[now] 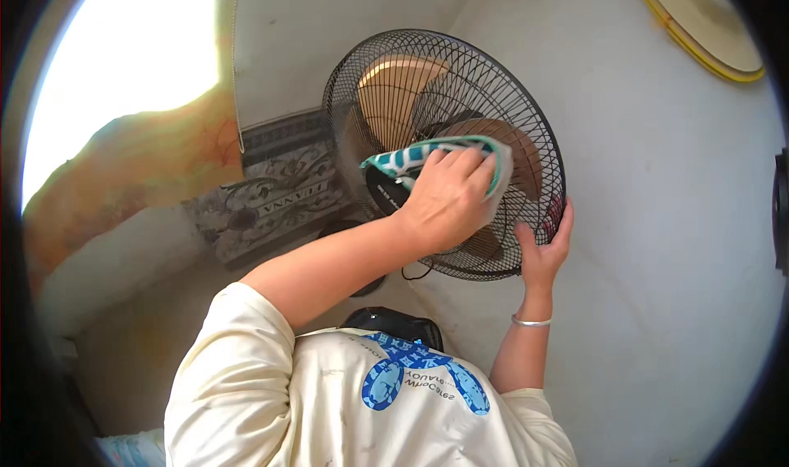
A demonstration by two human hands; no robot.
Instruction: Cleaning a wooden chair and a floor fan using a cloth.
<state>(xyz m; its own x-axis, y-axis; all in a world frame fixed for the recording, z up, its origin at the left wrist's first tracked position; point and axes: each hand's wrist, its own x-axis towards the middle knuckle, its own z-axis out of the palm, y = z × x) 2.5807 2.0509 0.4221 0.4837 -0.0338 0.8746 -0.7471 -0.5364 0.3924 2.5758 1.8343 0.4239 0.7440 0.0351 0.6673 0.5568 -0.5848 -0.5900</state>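
Observation:
A fan with a black wire guard and bronze-coloured blades is in front of me, its face tilted up. My left hand grips a teal and white patterned cloth with a pale underside, bunched under the fingers against the middle of the guard. The hand and cloth partly cover the dark hub cover. My right hand, with a silver bangle at the wrist, holds the guard's lower right rim, thumb in front and the fingertips behind the mesh.
A dark patterned box bearing writing lies behind the fan at left. An orange patterned curtain or cloth hangs by a bright window, beside a beaded cord. A round yellow-rimmed object is at upper right. A black pouch rests at my waist.

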